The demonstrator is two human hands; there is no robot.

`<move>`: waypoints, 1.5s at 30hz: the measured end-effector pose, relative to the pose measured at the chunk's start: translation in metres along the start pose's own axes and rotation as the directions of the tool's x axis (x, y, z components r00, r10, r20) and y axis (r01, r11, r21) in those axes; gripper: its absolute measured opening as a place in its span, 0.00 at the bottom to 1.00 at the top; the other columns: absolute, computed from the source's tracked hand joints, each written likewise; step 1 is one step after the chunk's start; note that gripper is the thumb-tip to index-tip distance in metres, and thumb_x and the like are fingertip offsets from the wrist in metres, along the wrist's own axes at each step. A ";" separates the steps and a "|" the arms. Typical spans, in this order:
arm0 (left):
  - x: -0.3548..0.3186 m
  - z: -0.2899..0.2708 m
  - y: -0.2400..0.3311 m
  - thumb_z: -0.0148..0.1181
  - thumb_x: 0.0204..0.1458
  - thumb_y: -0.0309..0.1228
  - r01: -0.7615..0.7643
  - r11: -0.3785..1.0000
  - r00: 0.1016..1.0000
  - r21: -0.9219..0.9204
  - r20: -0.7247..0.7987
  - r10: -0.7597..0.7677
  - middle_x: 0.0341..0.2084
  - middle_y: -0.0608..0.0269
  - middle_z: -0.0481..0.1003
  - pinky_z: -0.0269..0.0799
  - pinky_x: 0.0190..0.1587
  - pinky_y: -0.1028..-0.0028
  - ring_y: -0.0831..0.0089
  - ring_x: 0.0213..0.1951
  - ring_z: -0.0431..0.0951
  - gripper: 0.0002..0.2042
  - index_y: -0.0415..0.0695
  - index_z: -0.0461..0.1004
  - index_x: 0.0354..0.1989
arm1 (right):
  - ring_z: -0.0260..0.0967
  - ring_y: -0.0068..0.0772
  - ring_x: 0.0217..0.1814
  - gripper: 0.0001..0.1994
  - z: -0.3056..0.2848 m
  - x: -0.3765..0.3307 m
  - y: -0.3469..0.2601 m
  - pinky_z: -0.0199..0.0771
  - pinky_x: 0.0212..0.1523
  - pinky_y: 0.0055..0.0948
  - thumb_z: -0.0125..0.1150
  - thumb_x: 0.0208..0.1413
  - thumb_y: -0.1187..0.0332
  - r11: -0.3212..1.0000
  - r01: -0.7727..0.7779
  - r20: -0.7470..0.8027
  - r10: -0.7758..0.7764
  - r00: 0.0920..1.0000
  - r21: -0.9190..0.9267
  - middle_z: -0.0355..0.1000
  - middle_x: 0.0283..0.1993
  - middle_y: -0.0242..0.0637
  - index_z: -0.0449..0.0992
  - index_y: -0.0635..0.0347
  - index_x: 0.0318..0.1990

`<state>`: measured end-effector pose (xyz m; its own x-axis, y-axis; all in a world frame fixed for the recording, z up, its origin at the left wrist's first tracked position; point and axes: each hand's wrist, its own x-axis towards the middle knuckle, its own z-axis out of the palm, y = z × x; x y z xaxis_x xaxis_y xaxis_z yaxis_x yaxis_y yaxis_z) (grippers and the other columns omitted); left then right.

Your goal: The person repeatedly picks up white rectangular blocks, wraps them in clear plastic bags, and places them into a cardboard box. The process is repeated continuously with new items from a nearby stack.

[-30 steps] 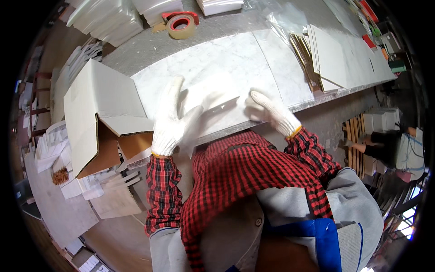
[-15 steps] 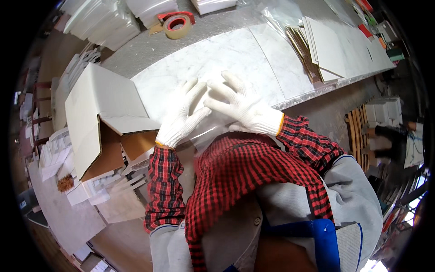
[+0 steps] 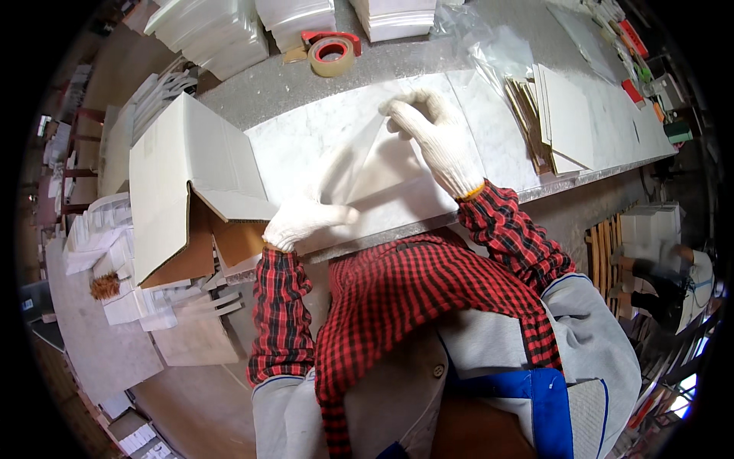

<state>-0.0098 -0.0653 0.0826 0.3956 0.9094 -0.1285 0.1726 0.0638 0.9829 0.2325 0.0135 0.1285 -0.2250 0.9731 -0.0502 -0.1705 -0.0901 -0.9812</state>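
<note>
Both my hands wear white knitted gloves with orange cuffs. In my right hand (image 3: 432, 130), raised over the white marble-patterned slab (image 3: 283, 126), fingertips pinch the upper edge of a clear, thin plastic film (image 3: 359, 157). The film slants down toward my left hand (image 3: 310, 210). That hand is beside the open flap of a white cardboard box (image 3: 195, 149); its thumb stretches to the right and its fingers extend upward, partly blurred behind the film. Whether the film is a bag or a single sheet I cannot tell.
A tape roll in a red dispenser (image 3: 332, 56) lies behind the slab, near stacks of white sheets (image 3: 214, 34). Flat cardboard pieces (image 3: 562, 115) and crumpled clear plastic (image 3: 501, 53) are to the right. A person (image 3: 661, 283) is at the far right beside a wooden pallet (image 3: 604, 245).
My hands, close together before, have parted. The right one has risen up and right, pinching the film's edge and lifting it. The left is slightly lower, thumb out. The view has shifted slightly.
</note>
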 end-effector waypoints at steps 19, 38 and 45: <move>0.054 0.000 -0.029 0.63 0.64 0.45 0.015 0.761 0.706 -0.648 -0.533 -0.467 0.49 0.44 0.80 0.80 0.50 0.65 0.62 0.44 0.83 0.39 0.34 0.55 0.74 | 0.74 0.27 0.37 0.15 -0.010 0.114 0.105 0.75 0.41 0.30 0.68 0.58 0.57 0.816 0.003 0.097 0.066 0.993 -0.578 0.76 0.33 0.38 0.80 0.61 0.41; 0.053 -0.010 -0.085 0.70 0.49 0.33 0.282 0.934 0.747 -0.219 -0.561 -0.357 0.46 0.53 0.83 0.75 0.55 0.70 0.67 0.47 0.83 0.31 0.44 0.74 0.66 | 0.76 0.54 0.54 0.28 0.045 0.192 -0.004 0.76 0.54 0.46 0.71 0.55 0.51 0.100 0.753 0.754 -0.042 0.656 -0.650 0.77 0.55 0.46 0.76 0.54 0.60; 0.043 -0.007 -0.064 0.70 0.49 0.42 0.358 0.923 0.716 -0.137 -0.594 -0.366 0.37 0.57 0.84 0.77 0.50 0.66 0.64 0.42 0.84 0.29 0.53 0.77 0.63 | 0.72 0.56 0.57 0.35 0.276 0.340 -0.109 0.74 0.56 0.49 0.71 0.54 0.45 -0.223 0.884 0.819 -0.516 0.252 -0.412 0.73 0.54 0.51 0.71 0.57 0.62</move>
<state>-0.0099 -0.0278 0.0149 -0.3160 0.8721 -0.3737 0.1774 0.4413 0.8797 -0.0897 0.2956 0.2701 -0.7544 0.1177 0.6458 0.2344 0.9672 0.0975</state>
